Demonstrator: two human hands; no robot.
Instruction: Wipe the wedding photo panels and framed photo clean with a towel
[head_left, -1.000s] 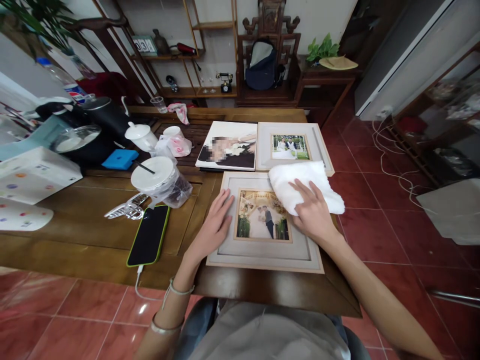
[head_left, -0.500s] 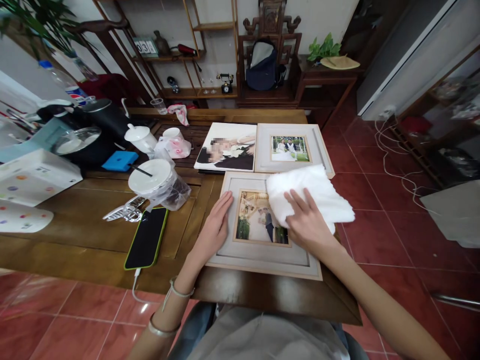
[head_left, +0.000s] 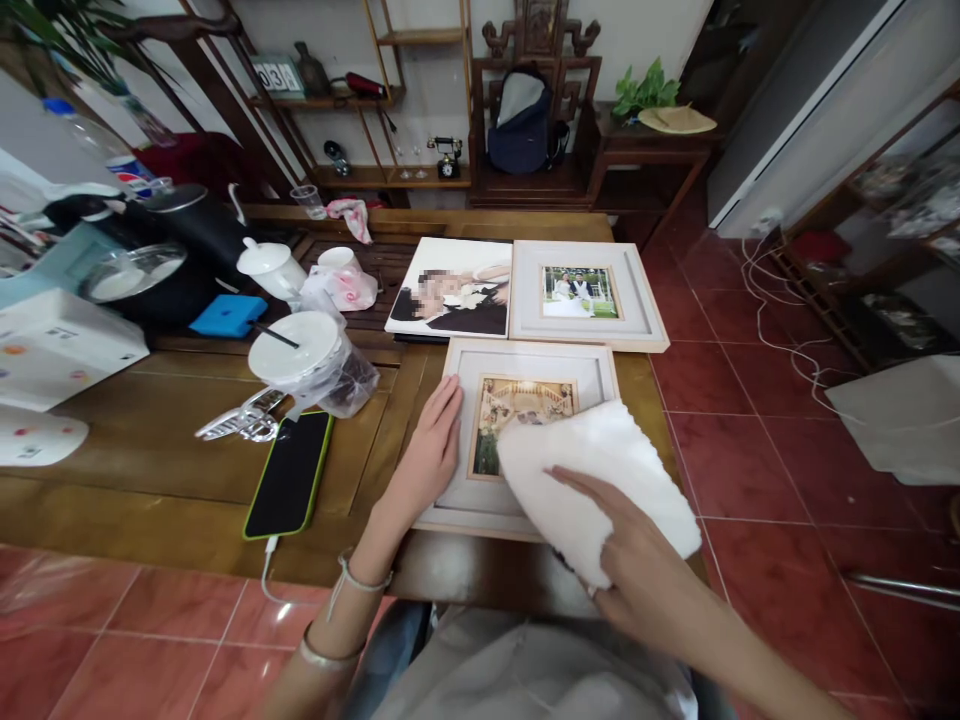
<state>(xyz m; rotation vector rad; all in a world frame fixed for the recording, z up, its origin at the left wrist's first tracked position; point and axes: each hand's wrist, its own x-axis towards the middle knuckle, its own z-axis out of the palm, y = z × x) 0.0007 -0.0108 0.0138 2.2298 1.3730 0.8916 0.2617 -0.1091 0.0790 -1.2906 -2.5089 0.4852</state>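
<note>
A picture frame (head_left: 442, 515) with a pale wide mat and a wedding photo lies flat near the table's front edge. My left hand (head_left: 431, 450) rests along its left border, fingers stretched out flat. Across the lower right of the frame lies a white towel (head_left: 607, 450), covering part of the photo. My right hand (head_left: 622, 540) is on this towel with the index finger extended and the other fingers curled at its near edge. Behind, touching side by side, are a second framed photo (head_left: 581, 290) and a wedding photo album or panel (head_left: 457, 290).
To the left lie a phone (head_left: 289, 475) with a cable, a lidded cup (head_left: 292, 350) in a plastic bag, a blue box (head_left: 227, 315) and a white teapot (head_left: 271, 268). The wooden table (head_left: 187, 420) ends just right of the frames, above red floor tiles.
My right hand and the towel have moved down toward me, from the frame's upper right to its lower right. My left hand stays on the left border.
</note>
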